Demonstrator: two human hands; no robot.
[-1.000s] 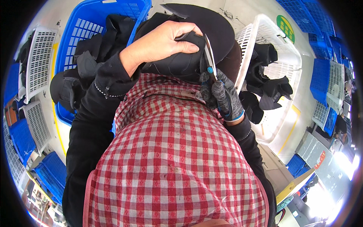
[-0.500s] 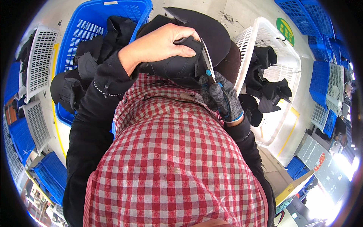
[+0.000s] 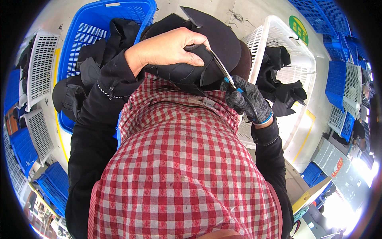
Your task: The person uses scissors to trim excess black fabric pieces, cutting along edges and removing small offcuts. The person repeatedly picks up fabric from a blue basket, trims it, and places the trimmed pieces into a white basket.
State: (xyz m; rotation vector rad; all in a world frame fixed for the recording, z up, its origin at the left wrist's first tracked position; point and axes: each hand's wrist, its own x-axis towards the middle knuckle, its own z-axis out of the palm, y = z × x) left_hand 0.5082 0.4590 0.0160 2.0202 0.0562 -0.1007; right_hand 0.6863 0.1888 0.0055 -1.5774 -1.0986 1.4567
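My bare left hand grips a black stitched piece, apparently a shoe upper, over my lap, with the thumb on top near its edge. In my right hand, which wears a grey knitted glove, is a pair of scissors with blue-and-black handles. The slim blades point up and to the left, their tips close to my left fingertips at the edge of the upper. Whether the tips are cutting cannot be made out. Broad, smooth black pieces lie just beyond the upper.
A blue basket holding black pieces stands at left. To the right is a white basket with more black pieces. Thread scraps lie on the floor. Stacked baskets line the right side, and a yellow-edged box stands at lower right.
My right hand has drawn back to the right and slightly down with the scissors, and the blades slant more. The upper has tilted a little in my left hand, which stays nearly in place.
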